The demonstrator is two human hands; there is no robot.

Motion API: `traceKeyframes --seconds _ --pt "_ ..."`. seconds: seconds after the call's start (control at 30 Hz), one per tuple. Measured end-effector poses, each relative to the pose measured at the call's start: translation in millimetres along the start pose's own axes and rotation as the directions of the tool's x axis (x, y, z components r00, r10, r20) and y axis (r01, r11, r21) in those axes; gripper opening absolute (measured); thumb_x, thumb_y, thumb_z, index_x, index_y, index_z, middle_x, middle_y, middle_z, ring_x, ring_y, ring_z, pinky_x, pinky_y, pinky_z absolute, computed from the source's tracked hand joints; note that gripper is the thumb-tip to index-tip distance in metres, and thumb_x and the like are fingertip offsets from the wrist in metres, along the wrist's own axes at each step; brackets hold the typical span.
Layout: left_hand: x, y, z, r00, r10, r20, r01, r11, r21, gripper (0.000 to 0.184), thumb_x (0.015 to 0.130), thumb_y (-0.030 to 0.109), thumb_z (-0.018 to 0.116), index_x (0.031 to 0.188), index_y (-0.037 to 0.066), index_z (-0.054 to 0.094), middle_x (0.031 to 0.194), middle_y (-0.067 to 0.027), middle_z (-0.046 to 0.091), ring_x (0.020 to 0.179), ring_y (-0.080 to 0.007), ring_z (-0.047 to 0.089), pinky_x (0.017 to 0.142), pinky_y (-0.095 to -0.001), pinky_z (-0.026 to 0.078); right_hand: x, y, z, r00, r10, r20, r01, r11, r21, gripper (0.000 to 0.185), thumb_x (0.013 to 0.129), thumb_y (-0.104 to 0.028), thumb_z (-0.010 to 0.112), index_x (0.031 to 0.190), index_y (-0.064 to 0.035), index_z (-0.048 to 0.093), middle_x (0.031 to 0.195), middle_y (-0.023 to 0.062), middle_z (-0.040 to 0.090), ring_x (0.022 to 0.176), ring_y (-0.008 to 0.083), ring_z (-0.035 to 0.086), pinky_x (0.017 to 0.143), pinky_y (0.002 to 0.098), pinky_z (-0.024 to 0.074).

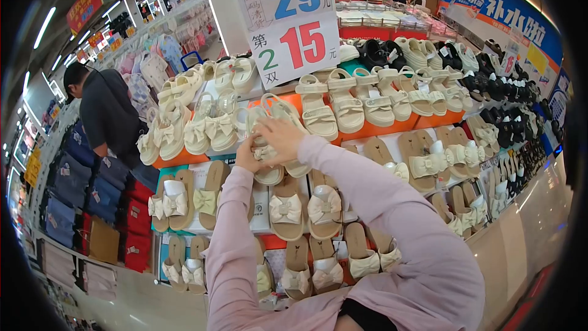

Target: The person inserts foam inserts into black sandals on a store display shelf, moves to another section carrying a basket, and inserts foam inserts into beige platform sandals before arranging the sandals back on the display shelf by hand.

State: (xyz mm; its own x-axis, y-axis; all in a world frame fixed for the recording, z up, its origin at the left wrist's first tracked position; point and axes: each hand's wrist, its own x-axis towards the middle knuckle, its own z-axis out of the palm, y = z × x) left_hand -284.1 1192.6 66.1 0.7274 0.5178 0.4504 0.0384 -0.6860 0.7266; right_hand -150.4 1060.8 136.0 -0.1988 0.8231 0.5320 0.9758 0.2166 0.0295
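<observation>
Both of my hands are on a cream sandal (269,175) in the middle of the display rack. My left hand (247,156) grips its left side, fingers partly hidden. Across the top of the same sandal curls my right hand (282,139), its fingers over the straps. Another cream sandal (298,168) stands against it on the right. Sandals with bows (222,130) sit to the left on the same shelf, and strappy cream sandals (317,110) to the right. Below my hands is a slide with a bow (286,209).
A large price sign (288,18) stands behind the upper shelf. Black shoes (499,89) fill the right end. At the left, a person in a dark shirt (110,107) stands beside stacks of folded jeans (67,175). Shiny floor (508,251) runs along the right.
</observation>
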Motion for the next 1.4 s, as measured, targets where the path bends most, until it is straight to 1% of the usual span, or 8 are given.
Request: traceKeyframes --seconds 0.27,0.43,0.57,0.73,0.93,1.13,1.2,1.4 --pt "5.2 -13.8 -0.3 0.998 0.065 0.024 -0.067 0.996 0.067 0.078 0.036 0.028 0.089 0.107 0.015 0.060 0.086 -0.0069 0.054 0.078 -0.0213 0.055 0.072 -0.0323 0.047 -69.4 13.0 -2.2 0.872 0.214 0.440 -0.107 0.961 -0.256 0.087 0.054 -0.044 0.077 0.123 -0.0060 0.041 0.128 0.0137 0.043 0.129 0.0291 0.031 0.093 0.0493 0.0333" --pt "22.5 -7.4 -7.9 0.996 0.046 0.070 -0.049 0.998 0.037 0.071 0.039 0.025 0.088 0.104 0.013 0.062 0.090 -0.0077 0.054 0.086 -0.0222 0.054 0.078 -0.0328 0.046 -68.4 11.6 1.7 0.963 0.104 0.247 -0.031 0.959 -0.282 0.068 0.058 -0.026 0.076 0.115 -0.0074 0.045 0.117 0.0095 0.050 0.119 0.0260 0.043 0.090 0.0448 0.0360" --pt "41.4 -30.1 -17.6 0.988 0.145 0.059 -0.151 0.981 0.120 0.062 0.039 0.022 0.088 0.095 0.010 0.063 0.092 -0.0089 0.055 0.089 -0.0254 0.054 0.081 -0.0346 0.045 -47.0 19.0 -7.1 0.903 0.189 0.385 -0.159 0.981 -0.110 0.055 0.062 -0.015 0.072 0.109 -0.0073 0.046 0.107 0.0110 0.053 0.109 0.0268 0.050 0.087 0.0410 0.0398" --pt "58.8 -14.7 -25.2 0.970 0.205 0.133 -0.239 0.908 0.343 0.057 0.039 0.022 0.089 0.084 0.005 0.058 0.087 -0.0085 0.054 0.086 -0.0269 0.053 0.077 -0.0338 0.045 -12.1 54.9 -10.4 0.936 0.351 0.012 -0.349 0.926 0.145 0.036 0.069 0.000 0.060 0.102 -0.0026 0.044 0.104 0.0131 0.052 0.105 0.0325 0.048 0.082 0.0427 0.0438" --pt "90.9 -22.7 -8.1 0.979 0.165 0.119 -0.203 0.839 0.505 0.060 0.042 0.016 0.086 0.096 0.009 0.059 0.102 -0.0105 0.053 0.102 -0.0312 0.046 0.089 -0.0365 0.040 16.5 78.7 23.2 0.918 0.296 -0.264 -0.339 0.932 -0.131 0.031 0.075 -0.004 0.055 0.104 -0.0045 0.045 0.105 0.0107 0.052 0.111 0.0287 0.044 0.084 0.0429 0.0447" --pt "76.2 9.8 -8.2 0.996 -0.015 -0.093 0.077 0.697 0.713 0.064 0.045 0.017 0.087 0.102 0.010 0.058 0.110 -0.0112 0.051 0.103 -0.0311 0.048 0.090 -0.0389 0.042 20.3 58.2 12.1 0.727 0.676 0.123 -0.672 0.737 -0.074 0.019 0.083 -0.013 0.050 0.099 -0.0031 0.052 0.104 0.0184 0.052 0.098 0.0350 0.057 0.079 0.0451 0.0489" --pt "81.7 12.0 -14.6 0.971 -0.239 -0.012 0.198 0.774 0.601 0.066 0.043 0.014 0.087 0.103 0.009 0.058 0.114 -0.0126 0.050 0.104 -0.0322 0.052 0.087 -0.0392 0.046 24.9 72.8 14.4 0.747 0.653 0.122 -0.652 0.756 -0.060 0.019 0.084 -0.013 0.049 0.100 -0.0033 0.051 0.106 0.0188 0.051 0.095 0.0364 0.059 0.077 0.0457 0.0496" --pt "96.2 -5.0 -21.7 0.988 -0.130 -0.087 0.156 0.778 0.609 0.066 0.045 0.003 0.084 0.105 0.011 0.058 0.114 -0.0154 0.050 0.103 -0.0332 0.054 0.086 -0.0376 0.048 25.3 74.1 21.6 0.799 0.593 0.101 -0.592 0.805 -0.048 0.021 0.087 -0.015 0.043 0.105 -0.0056 0.048 0.110 0.0217 0.048 0.092 0.0379 0.060 0.072 0.0454 0.0507"
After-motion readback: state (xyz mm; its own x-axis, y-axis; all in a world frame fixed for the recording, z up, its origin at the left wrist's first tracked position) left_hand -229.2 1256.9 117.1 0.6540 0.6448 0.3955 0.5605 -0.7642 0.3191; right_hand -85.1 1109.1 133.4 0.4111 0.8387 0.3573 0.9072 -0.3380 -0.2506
